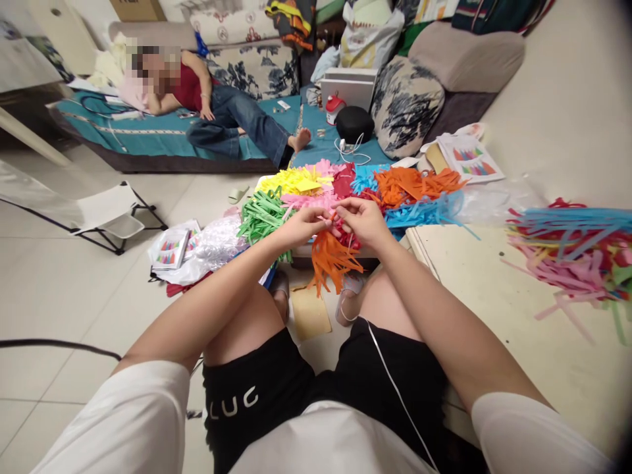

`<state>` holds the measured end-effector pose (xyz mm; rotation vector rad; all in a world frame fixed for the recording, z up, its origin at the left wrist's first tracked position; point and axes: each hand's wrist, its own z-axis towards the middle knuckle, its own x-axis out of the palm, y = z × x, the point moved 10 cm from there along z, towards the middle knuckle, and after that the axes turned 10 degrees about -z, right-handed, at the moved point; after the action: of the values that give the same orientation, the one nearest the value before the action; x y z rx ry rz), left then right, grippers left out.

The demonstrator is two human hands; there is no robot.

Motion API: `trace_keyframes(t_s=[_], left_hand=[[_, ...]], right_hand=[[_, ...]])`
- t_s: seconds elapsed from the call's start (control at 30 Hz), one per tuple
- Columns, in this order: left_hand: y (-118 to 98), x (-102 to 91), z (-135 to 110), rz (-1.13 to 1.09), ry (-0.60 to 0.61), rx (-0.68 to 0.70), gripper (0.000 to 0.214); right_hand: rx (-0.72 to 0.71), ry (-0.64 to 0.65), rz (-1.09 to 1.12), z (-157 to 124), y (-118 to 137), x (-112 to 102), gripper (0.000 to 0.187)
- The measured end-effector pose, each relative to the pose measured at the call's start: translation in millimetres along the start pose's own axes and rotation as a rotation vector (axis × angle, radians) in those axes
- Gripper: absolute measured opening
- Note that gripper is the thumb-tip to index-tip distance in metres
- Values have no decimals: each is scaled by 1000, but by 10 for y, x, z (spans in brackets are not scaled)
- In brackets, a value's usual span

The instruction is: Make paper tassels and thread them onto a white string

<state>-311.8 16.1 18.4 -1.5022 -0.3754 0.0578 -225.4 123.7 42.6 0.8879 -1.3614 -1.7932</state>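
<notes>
Over my knees, an orange tassel [332, 260] of thin strips hangs down from between my two hands. My left hand [307, 226] pinches its top from the left. From the right, my right hand [364, 222] pinches the same twisted top, fingertips close to the left ones. Just beyond lie fringed bundles: green strips [264, 214] by my left wrist, yellow strips [291, 182] farther back, pink strips [309, 201] in the middle. Blue strips [419, 209] and orange strips [419, 184] lie to the right of my right hand.
A pale table [464, 276] at my right bears a multicoloured pile of strips [577, 250]. Printed packets in plastic [170, 249] lie at left. A folding chair [106, 207] stands farther left. Another person [197, 85] reclines on the teal sofa [153, 141]. Cardboard [310, 313] lies between my feet.
</notes>
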Motion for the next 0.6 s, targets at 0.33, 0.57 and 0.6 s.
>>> trace_keyframes(t_s=[0.33,0.57,0.6], left_hand=[[49,-39,-13,-168,-41,-21,49],[46,-56,-33,-90,-34,-33,47],[22,-59,-36,-48,-40,-21,46]], right_hand=[[67,84,-4,-36,-10,32,66],[53,110,-72,-55,22,88,78],[50,115,-76,-57,29,96,79]])
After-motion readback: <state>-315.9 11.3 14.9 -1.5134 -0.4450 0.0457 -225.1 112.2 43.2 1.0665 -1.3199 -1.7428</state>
